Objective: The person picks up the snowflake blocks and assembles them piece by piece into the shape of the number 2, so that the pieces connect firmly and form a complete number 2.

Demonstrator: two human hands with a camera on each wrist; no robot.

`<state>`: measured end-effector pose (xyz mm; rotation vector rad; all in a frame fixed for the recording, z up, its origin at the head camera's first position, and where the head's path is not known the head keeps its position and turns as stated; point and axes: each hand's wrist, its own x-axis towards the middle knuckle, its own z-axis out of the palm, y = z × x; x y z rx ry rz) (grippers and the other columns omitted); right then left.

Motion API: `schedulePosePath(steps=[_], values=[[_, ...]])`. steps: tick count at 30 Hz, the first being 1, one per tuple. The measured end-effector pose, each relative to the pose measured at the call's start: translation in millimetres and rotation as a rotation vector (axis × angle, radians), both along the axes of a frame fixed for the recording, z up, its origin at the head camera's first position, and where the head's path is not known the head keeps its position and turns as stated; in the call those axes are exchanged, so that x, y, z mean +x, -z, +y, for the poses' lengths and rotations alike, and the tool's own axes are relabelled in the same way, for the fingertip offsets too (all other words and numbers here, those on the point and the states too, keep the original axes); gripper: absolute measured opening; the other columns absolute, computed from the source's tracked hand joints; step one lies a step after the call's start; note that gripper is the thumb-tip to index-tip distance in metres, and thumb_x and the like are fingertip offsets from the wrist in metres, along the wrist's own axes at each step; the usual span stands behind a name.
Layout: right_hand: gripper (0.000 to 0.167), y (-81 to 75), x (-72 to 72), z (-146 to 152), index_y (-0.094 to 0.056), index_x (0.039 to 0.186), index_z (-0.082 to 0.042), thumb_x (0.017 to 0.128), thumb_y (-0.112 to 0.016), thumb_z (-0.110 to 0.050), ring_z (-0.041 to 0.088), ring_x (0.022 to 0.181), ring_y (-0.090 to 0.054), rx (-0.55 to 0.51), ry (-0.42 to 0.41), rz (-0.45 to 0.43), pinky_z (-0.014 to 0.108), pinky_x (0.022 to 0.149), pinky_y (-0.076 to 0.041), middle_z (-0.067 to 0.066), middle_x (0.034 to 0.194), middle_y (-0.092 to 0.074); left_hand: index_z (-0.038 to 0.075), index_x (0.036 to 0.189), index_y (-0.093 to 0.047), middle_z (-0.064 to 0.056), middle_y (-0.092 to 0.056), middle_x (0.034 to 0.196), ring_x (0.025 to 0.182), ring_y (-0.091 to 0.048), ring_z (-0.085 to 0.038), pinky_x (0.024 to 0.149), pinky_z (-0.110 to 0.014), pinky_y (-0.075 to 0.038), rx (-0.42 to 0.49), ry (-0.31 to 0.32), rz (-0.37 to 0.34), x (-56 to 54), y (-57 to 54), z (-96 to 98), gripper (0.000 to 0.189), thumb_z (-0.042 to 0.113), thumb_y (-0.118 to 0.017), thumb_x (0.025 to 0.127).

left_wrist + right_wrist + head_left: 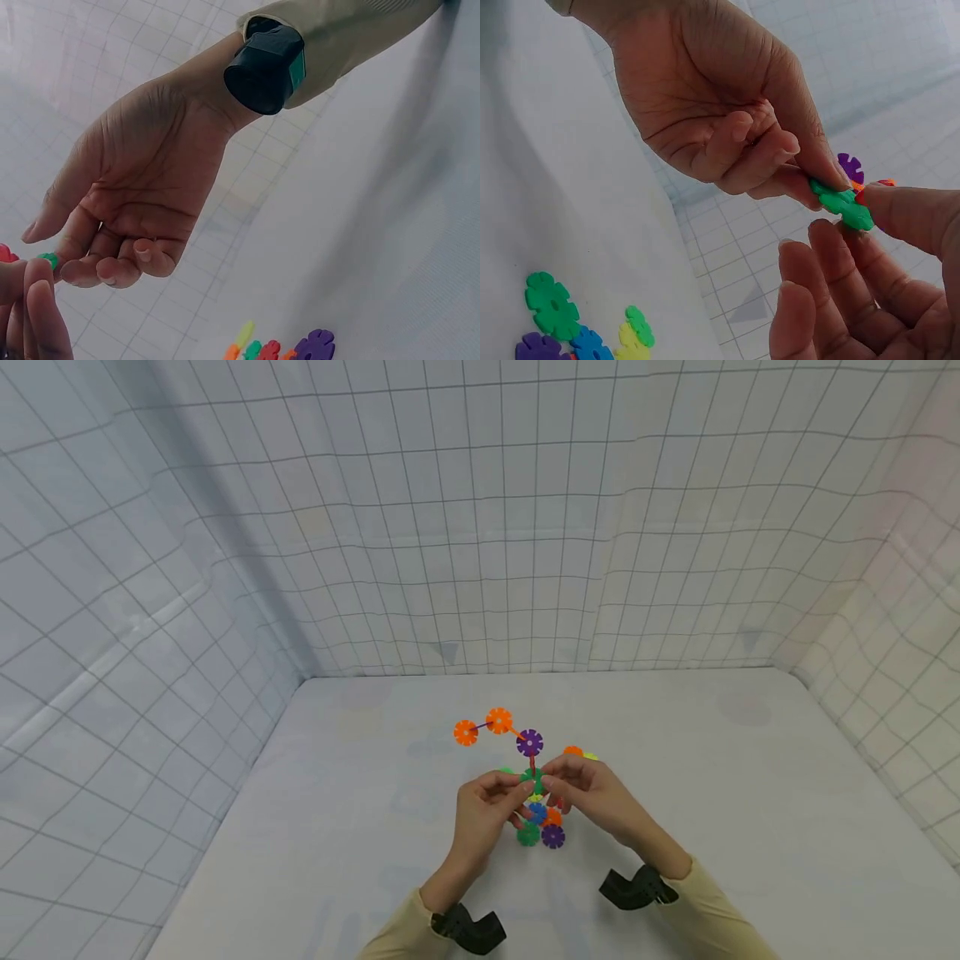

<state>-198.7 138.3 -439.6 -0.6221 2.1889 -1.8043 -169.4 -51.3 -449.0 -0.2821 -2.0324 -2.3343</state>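
In the head view, both hands meet over the middle of the table at a green notched plastic disc. My left hand pinches its left side between thumb and fingers, and my right hand pinches its right side. From this disc a chain runs up and left: a red disc seen edge-on, a purple disc, then orange discs joined by edge-on ones. In the right wrist view, the green disc sits between both hands' fingertips. The right hand's other fingers curl loosely.
Several loose discs lie on the white table under the hands, among them a blue disc, a purple disc and a green disc. An orange disc shows behind the right hand. Gridded white sheeting surrounds the table.
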Motion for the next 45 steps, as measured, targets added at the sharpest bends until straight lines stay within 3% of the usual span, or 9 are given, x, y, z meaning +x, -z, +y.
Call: schedulePosePath(steps=[4, 13, 17, 20, 23, 27, 31, 37, 45], values=[[0.020, 1.2, 1.5, -1.4, -0.062, 0.103, 0.001, 0.096, -0.059, -0.017, 0.040, 0.077, -0.059, -0.009, -0.006, 0.000, 0.036, 0.065, -0.054, 0.027, 0.091, -0.060, -0.009, 0.094, -0.067, -0.013, -0.066, 0.071, 0.055, -0.062, -0.016, 0.049, -0.024, -0.052, -0.004, -0.015, -0.014, -3.5, 8.3, 0.8, 0.021, 0.011, -0.071, 0.086], [0.022, 2.3, -0.3, 2.4, -0.059, 0.100, 0.003, 0.097, -0.056, -0.019, 0.033, 0.069, -0.060, -0.082, 0.087, 0.027, 0.039, 0.061, -0.054, 0.024, 0.080, -0.061, -0.007, 0.103, -0.068, -0.008, -0.068, 0.079, 0.059, -0.064, -0.015, 0.051, -0.022, -0.052, -0.067, 0.062, -0.070, -6.7, 14.2, 4.2, 0.019, 0.008, -0.063, 0.092], [0.024, 1.5, -1.8, 4.0, -0.057, 0.101, 0.005, 0.098, -0.055, -0.018, 0.025, 0.066, -0.060, -0.143, 0.136, 0.005, 0.037, 0.059, -0.054, 0.025, 0.080, -0.059, -0.004, 0.104, -0.069, -0.015, -0.069, 0.086, 0.066, -0.065, -0.030, 0.053, -0.022, -0.052, -0.107, 0.072, -0.053, -8.7, 23.7, 4.8, 0.021, 0.013, -0.063, 0.093], [0.023, -0.6, -2.0, 5.5, -0.056, 0.102, 0.005, 0.098, -0.055, -0.017, 0.022, 0.067, -0.060, -0.170, 0.169, -0.003, 0.031, 0.058, -0.053, 0.026, 0.083, -0.058, 0.001, 0.102, -0.071, -0.015, -0.069, 0.086, 0.070, -0.064, -0.033, 0.056, -0.024, -0.052, -0.245, 0.074, -0.003, -12.1, 34.6, 3.4, 0.020, 0.018, -0.066, 0.091], [0.023, -3.0, -2.3, 6.6, -0.055, 0.103, 0.005, 0.099, -0.054, -0.017, 0.022, 0.068, -0.059, -0.189, 0.192, -0.006, 0.026, 0.056, -0.051, 0.023, 0.083, -0.059, 0.006, 0.099, -0.073, -0.005, -0.069, 0.085, 0.071, -0.062, -0.020, 0.061, -0.024, -0.051, -0.473, 0.066, 0.068, -15.0, 45.2, 0.1, 0.020, 0.021, -0.071, 0.087], [0.025, -5.5, -3.7, 8.7, -0.054, 0.103, 0.006, 0.099, -0.054, -0.019, 0.021, 0.068, -0.059, -0.206, 0.212, -0.014, 0.025, 0.055, -0.051, 0.018, 0.081, -0.059, 0.011, 0.096, -0.071, 0.007, -0.062, 0.083, 0.071, -0.052, -0.009, 0.063, -0.024, -0.046, -0.740, 0.055, 0.099, -16.6, 55.2, -4.2, 0.026, 0.030, -0.077, 0.080], [0.027, -7.1, -5.6, 12.3, -0.053, 0.104, 0.006, 0.098, -0.054, -0.020, 0.018, 0.068, -0.060, -0.211, 0.225, -0.016, 0.025, 0.056, -0.051, 0.021, 0.081, -0.059, 0.013, 0.097, -0.065, 0.008, -0.053, 0.080, 0.071, -0.047, -0.009, 0.061, -0.023, -0.042, -0.887, 0.060, 0.123, -17.2, 59.8, -5.0, 0.041, 0.044, -0.080, 0.073], [0.029, -11.4, -7.6, 18.0, -0.052, 0.105, 0.008, 0.098, -0.054, -0.020, 0.021, 0.070, -0.060, -0.222, 0.216, -0.027, 0.025, 0.058, -0.052, 0.017, 0.082, -0.060, 0.012, 0.095, -0.061, 0.006, -0.048, 0.080, 0.070, -0.044, -0.010, 0.061, -0.023, -0.041, -0.930, 0.066, 0.166, -17.2, 61.5, -5.7, 0.043, 0.040, -0.083, 0.071], [0.028, -20.0, -9.1, 22.6, -0.051, 0.105, 0.008, 0.099, -0.053, -0.020, 0.020, 0.069, -0.060, -0.228, 0.230, 0.013, 0.025, 0.058, -0.052, 0.010, 0.080, -0.060, 0.012, 0.091, -0.062, 0.006, -0.052, 0.080, 0.069, -0.046, -0.009, 0.061, -0.022, -0.042, -0.853, 0.111, 0.155, -19.1, 64.4, -12.2, 0.029, 0.029, -0.081, 0.076]])
